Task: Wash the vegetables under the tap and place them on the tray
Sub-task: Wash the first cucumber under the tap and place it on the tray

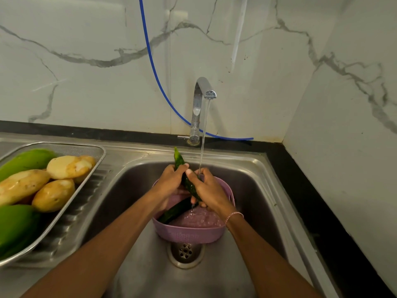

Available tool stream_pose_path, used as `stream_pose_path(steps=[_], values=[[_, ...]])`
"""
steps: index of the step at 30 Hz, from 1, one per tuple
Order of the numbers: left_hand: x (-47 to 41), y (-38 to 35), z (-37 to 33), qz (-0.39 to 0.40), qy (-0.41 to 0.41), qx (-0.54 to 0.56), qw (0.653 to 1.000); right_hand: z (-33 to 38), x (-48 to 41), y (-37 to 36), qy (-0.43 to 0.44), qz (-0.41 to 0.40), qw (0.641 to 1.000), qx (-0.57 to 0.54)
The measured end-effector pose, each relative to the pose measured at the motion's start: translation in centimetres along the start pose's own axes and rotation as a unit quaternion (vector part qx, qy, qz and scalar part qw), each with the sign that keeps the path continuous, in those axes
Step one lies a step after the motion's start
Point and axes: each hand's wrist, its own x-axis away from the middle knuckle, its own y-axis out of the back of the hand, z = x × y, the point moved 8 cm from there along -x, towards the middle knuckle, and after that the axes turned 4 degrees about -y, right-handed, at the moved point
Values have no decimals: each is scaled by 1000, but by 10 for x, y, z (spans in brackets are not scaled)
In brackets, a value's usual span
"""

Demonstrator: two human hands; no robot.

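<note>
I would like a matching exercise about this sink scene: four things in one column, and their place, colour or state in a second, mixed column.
Things:
1 potatoes
2 basket
3 hose
4 tap

Descriptions:
a blue
b running
c on the tray
d in the sink

Pairs: 1-c, 2-d, 3-a, 4-b

You've got open sink floor [214, 276] at lower centre; pink colander [189, 233] blocks the middle, tap [198, 104] overhangs behind it, loaded tray [94, 148] crowds the left edge.
</note>
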Motion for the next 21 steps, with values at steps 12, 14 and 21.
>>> stream_pose_path(steps=[12, 14, 21], values=[[-15, 31, -1, -78, -24, 48, 995, -26, -7, 41, -38, -102, 924, -367], [-17, 34, 4, -76, -1, 70, 995, -23, -4, 47, -23, -132, 925, -356], [-18, 36, 7, -91, 9, 96, 991, -15, -5, 47, -3, -81, 964, -253]])
